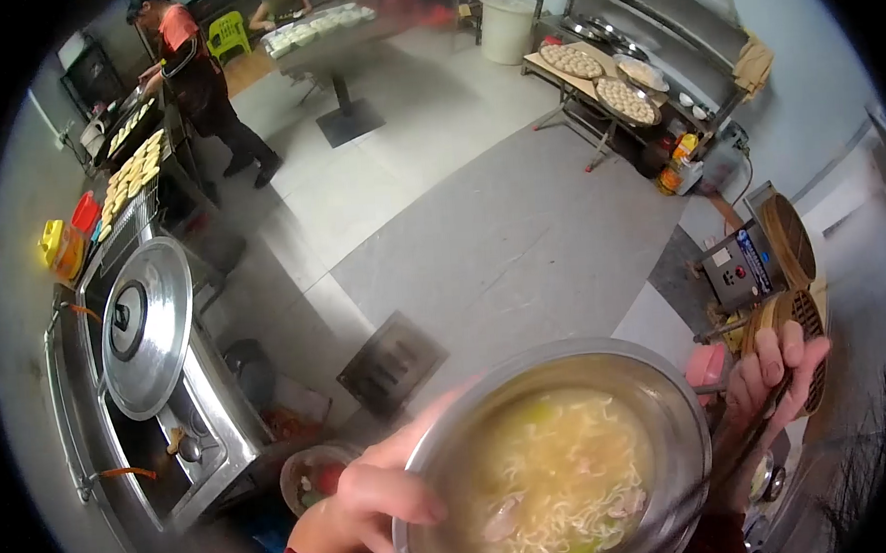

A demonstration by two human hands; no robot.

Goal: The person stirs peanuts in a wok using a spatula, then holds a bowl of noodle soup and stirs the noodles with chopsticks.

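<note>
My left hand [379, 495] grips the rim of a metal bowl [678, 404] from the left side, thumb over the edge. Noodle soup [563, 470] fills much of the bowl: pale curly noodles, cloudy yellowish broth, green pieces and bits that look like meat. On the bowl's right, my right hand [755, 395] is raised with its fingers closed around dark, thin chopsticks [738, 451]. They slant down towards the bowl's right rim and blur there, so I cannot tell whether their tips touch the food.
A steel stove unit with a large lid [150, 327] stands left. Beyond it, a person [192, 79] works by a rack of flat breads [133, 183]. Trays of dough pieces [626, 102] lie on a table at back right. Bamboo steamers [785, 309] stand right; grey floor [501, 243] lies between.
</note>
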